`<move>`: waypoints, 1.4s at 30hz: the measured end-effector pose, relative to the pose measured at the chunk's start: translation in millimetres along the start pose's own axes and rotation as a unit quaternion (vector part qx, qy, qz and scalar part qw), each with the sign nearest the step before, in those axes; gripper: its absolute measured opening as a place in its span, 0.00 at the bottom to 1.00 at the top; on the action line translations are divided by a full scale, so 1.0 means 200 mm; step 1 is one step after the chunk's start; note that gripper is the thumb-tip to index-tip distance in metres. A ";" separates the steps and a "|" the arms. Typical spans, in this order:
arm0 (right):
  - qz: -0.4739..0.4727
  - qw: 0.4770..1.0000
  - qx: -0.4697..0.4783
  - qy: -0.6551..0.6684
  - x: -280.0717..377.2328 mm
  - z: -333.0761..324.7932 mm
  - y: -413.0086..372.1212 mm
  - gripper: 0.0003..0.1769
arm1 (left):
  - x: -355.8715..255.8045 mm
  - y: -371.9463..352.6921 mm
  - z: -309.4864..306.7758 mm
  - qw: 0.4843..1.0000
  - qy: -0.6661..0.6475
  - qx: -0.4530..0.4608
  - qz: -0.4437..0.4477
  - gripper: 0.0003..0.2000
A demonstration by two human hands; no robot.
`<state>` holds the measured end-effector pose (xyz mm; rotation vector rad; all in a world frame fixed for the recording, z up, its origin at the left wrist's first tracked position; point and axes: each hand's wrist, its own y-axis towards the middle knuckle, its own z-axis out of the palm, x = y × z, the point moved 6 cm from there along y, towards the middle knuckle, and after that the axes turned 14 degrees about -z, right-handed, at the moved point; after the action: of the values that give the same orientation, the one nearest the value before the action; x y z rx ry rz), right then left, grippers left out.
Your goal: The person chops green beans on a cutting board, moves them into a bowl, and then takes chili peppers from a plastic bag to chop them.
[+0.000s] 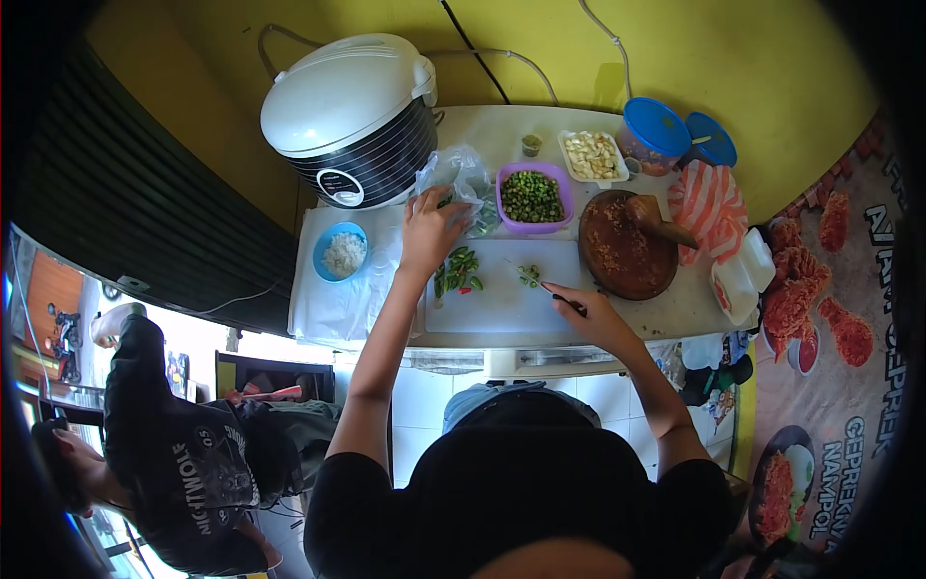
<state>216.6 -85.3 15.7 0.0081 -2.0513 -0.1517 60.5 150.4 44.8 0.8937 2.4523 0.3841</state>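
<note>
My right hand [590, 317] is closed on a knife [562, 295], its blade over the white cutting board [502, 309]. Near the blade lie a few cut green pieces [529, 275]. A pile of green chilies [457, 270] with a little red rests on the board's left part. My left hand [431, 227] reaches to a clear plastic bag [461, 179] behind the board, its fingers bent at the bag's edge; something green shows there, and whether they grip it is unclear. Behind the board, a purple container [533, 227] holds chopped green pieces.
A rice cooker [352, 106] stands back left, near a blue bowl [342, 251] of white food. A stone mortar [622, 256] with a pestle [661, 224], a tray of pale pieces [593, 156] and blue-lidded tubs [658, 125] are right. A person [183, 454] is at far left.
</note>
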 end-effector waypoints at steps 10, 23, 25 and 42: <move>-0.031 0.999 -0.013 0.029 -0.01 0.05 -0.01 0.22 | -0.17 -0.26 -0.32 0.992 -0.075 0.063 0.073 0.06; 0.013 0.999 -0.020 0.032 0.00 0.08 -0.14 0.22 | -0.19 -0.37 -0.22 0.994 -0.021 0.088 0.060 0.06; 0.016 0.999 -0.021 0.030 0.01 0.08 -0.15 0.22 | -0.20 -0.36 -0.20 0.995 -0.025 0.078 0.064 0.06; -0.004 0.999 -0.033 0.035 0.04 0.14 -0.17 0.22 | -0.32 -0.42 -0.11 0.997 -0.023 0.072 0.018 0.09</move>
<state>186.4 -116.1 6.4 -0.0196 -1.9754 -0.2198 47.8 44.2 50.4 0.9964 2.4484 0.1983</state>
